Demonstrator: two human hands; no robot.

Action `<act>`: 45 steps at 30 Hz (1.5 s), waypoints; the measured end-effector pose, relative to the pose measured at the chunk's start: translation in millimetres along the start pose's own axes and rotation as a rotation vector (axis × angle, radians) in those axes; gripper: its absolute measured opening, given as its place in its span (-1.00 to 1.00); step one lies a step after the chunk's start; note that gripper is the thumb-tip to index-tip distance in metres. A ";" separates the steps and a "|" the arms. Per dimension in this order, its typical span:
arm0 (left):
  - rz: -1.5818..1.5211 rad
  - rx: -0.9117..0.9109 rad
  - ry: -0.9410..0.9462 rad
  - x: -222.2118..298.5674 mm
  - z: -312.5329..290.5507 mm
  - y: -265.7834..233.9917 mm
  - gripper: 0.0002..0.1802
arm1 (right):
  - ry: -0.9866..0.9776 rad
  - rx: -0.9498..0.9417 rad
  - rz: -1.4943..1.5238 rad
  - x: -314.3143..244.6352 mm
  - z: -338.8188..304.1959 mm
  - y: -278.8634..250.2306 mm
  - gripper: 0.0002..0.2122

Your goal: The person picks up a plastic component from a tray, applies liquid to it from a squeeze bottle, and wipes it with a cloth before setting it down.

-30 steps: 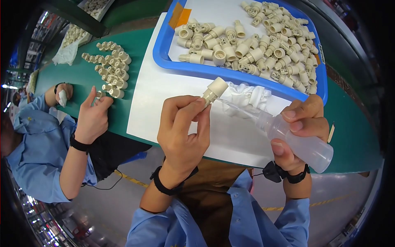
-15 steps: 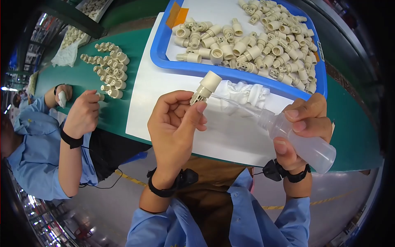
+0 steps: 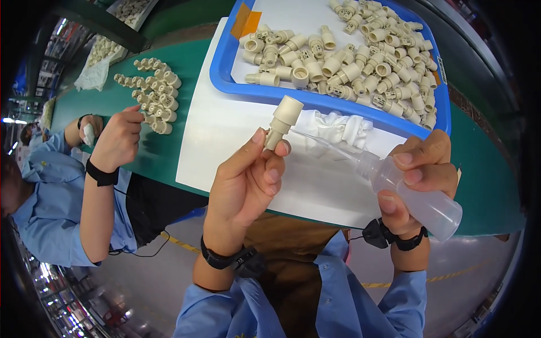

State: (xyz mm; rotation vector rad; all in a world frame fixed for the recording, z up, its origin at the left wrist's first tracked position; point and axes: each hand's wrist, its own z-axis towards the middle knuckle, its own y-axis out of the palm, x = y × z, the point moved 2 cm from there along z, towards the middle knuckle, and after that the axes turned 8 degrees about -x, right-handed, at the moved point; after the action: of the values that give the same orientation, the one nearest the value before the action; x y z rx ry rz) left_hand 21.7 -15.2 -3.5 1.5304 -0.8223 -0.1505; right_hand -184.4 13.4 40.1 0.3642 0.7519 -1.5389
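The left hand [image 3: 248, 186] is pinching a beige plastic fitting [image 3: 284, 115] between its thumb and fingers, holding it clear of the worktop [image 3: 484, 186] with the wide end pointing up and leaning a little to the right. The right hand [image 3: 421, 169] is clamping its thumb and fingers around a translucent squeeze bottle [image 3: 428, 204], which is lying aslant in the grip, its base pointing down to the right. The bottle's thin nozzle [image 3: 324, 143] is reaching leftward to the side of the fitting; whether the tip is touching it, I cannot tell. Behind the nozzle, a crumpled white cloth [image 3: 335, 128] is resting on a white sheet [image 3: 205, 135] that is covering part of the green worktop. Beyond the cloth, a blue tray [image 3: 236, 87] is holding a heap of similar fittings [image 3: 389, 67], crowding mostly toward its right side, and an orange patch [image 3: 245, 22] is showing at its left corner. Off to the left, a co-worker's hand [image 3: 119, 138] is hovering near rows of beige fittings [image 3: 158, 93] that are standing on the worktop.
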 end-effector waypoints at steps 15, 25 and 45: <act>1.422 0.581 0.589 97.5 -71.1 -6.2 -0.79 | 0.013 0.044 -0.160 6.5 -3.0 -8.8 -0.71; 2.584 0.627 0.299 171.8 -71.8 -38.5 -0.78 | 0.063 0.126 -0.195 11.3 1.1 -1.5 -0.68; 2.497 0.164 0.513 97.4 121.6 42.1 -0.81 | 0.086 0.286 -0.227 16.0 4.9 -22.6 -0.72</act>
State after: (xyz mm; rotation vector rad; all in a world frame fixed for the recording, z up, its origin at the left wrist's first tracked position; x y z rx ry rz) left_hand 8.6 -166.4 51.7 -0.2453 -1.6479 1.9728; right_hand -207.4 -2.8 38.8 0.5752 0.6567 -1.8619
